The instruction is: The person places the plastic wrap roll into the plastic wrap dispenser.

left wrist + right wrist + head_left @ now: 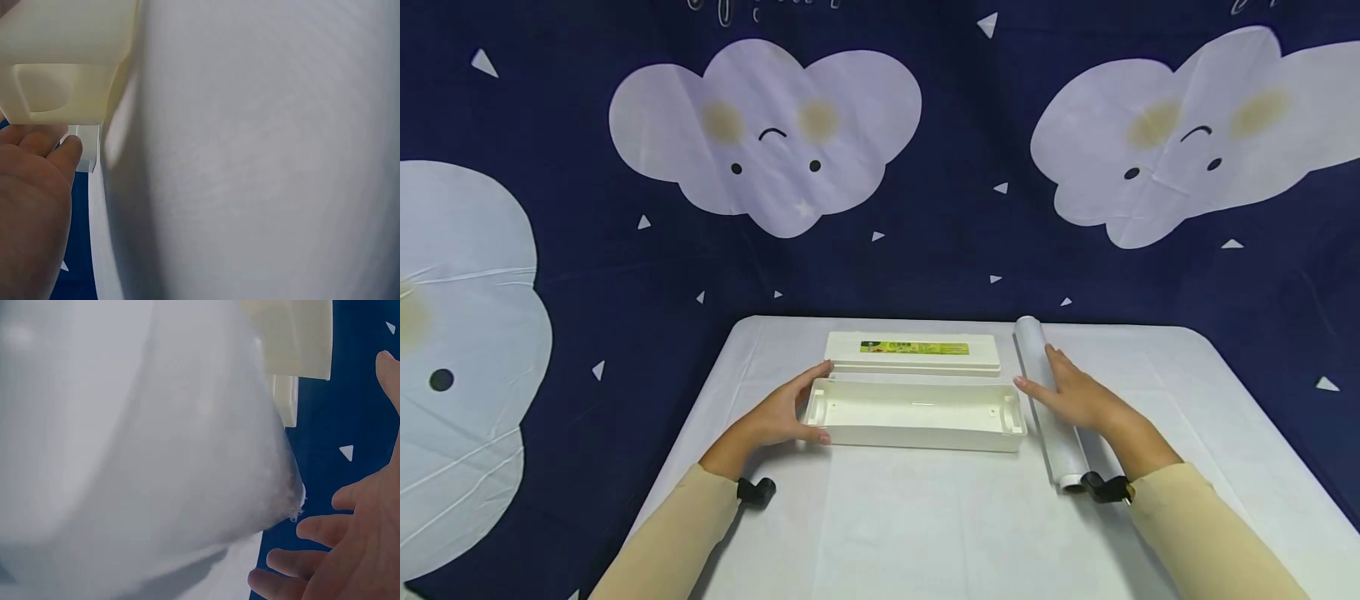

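Note:
A long white open box lies crosswise on the table with its hollow side up. My left hand grips its left end, thumb along the front wall and fingers at the back corner. In the left wrist view, the box's end wall partly hides the fingertips. To the right, a roll of clear plastic film lies lengthwise. My right hand hovers over the roll with fingers and thumb spread. The right wrist view shows those fingers apart from the roll, holding nothing.
Behind the box lies a white lid with a yellow-green label. Everything rests on a white-covered table with rounded far corners. A dark blue curtain printed with clouds hangs right behind the table.

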`<state>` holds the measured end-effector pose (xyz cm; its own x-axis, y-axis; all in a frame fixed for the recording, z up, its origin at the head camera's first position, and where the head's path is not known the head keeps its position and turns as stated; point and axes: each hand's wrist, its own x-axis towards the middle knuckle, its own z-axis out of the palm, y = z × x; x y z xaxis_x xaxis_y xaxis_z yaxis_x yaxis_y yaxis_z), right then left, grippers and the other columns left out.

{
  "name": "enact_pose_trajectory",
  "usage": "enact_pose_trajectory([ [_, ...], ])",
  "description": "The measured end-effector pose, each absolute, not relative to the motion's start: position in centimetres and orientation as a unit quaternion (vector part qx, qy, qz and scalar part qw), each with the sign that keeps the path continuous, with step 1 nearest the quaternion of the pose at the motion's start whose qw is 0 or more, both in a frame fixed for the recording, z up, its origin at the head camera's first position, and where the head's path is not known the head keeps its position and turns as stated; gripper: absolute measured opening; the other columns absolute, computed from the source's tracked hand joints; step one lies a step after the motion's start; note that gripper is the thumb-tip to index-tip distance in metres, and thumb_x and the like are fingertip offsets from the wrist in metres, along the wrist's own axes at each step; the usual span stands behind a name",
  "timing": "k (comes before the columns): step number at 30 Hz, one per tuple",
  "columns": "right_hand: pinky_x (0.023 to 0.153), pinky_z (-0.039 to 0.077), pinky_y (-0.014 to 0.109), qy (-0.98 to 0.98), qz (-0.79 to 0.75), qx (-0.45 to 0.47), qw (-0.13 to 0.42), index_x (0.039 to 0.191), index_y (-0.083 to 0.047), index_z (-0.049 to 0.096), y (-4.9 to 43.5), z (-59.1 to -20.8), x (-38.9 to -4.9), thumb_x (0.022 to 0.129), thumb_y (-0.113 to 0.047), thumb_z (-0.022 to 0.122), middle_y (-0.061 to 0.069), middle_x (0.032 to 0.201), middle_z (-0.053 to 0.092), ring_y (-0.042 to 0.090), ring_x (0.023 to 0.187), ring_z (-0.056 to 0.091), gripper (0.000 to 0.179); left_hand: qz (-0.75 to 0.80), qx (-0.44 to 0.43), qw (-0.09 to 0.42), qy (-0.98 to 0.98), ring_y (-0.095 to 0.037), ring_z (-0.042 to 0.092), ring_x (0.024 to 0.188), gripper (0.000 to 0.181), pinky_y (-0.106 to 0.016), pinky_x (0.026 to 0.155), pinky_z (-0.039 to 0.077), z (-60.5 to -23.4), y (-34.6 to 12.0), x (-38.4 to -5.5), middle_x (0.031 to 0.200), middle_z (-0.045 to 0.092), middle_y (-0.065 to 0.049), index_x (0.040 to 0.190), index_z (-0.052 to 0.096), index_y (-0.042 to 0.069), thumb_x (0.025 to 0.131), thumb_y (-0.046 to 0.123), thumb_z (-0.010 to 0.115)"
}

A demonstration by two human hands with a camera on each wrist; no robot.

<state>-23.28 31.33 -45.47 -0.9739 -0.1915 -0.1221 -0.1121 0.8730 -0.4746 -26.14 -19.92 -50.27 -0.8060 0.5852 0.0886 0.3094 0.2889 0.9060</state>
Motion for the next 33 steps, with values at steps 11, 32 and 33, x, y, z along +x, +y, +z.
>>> enact_pose_trajectory([
  [11, 0.119, 0.014, 0.070, 0.958, -0.266, -0.077, 0.076, 0.160, 0.016, 0.003, 31.4, -46.5, -22.8, 0.106, -0.064, 0.045, 0.041, 0.164, 0.007, 0.059, 0.150, 0.012, 0.105, 0.521, 0.279, 0.125, 0.797, -0.034, 0.020, 0.156, 0.124, -0.047, 0.124, 0.021, -50.6, -20.0, -25.9, 0.171, 0.024, -0.016, 0.168, 0.023, 0.006, 0.070, 0.004, 0.099],
  [32, 0.116, 0.020, 0.072, 0.957, -0.281, -0.062, 0.021, 0.155, 0.022, 0.018, 31.4, -48.9, -22.2, 0.106, -0.037, 0.062, 0.047, 0.159, 0.015, 0.064, 0.144, 0.019, 0.088, 0.533, 0.261, 0.132, 0.794, -0.029, 0.019, 0.157, 0.126, -0.038, 0.123, 0.021, -51.0, -19.8, -25.9, 0.171, 0.024, -0.012, 0.168, 0.020, 0.005, 0.069, 0.000, 0.099],
  [33, 0.116, 0.021, 0.072, 0.957, -0.284, -0.056, 0.016, 0.155, 0.022, 0.019, 31.3, -49.0, -22.1, 0.106, -0.035, 0.063, 0.047, 0.159, 0.016, 0.064, 0.144, 0.020, 0.088, 0.532, 0.261, 0.131, 0.795, -0.029, 0.019, 0.156, 0.126, -0.038, 0.123, 0.021, -51.0, -19.8, -25.9, 0.171, 0.024, -0.012, 0.168, 0.020, 0.006, 0.069, 0.001, 0.099],
])
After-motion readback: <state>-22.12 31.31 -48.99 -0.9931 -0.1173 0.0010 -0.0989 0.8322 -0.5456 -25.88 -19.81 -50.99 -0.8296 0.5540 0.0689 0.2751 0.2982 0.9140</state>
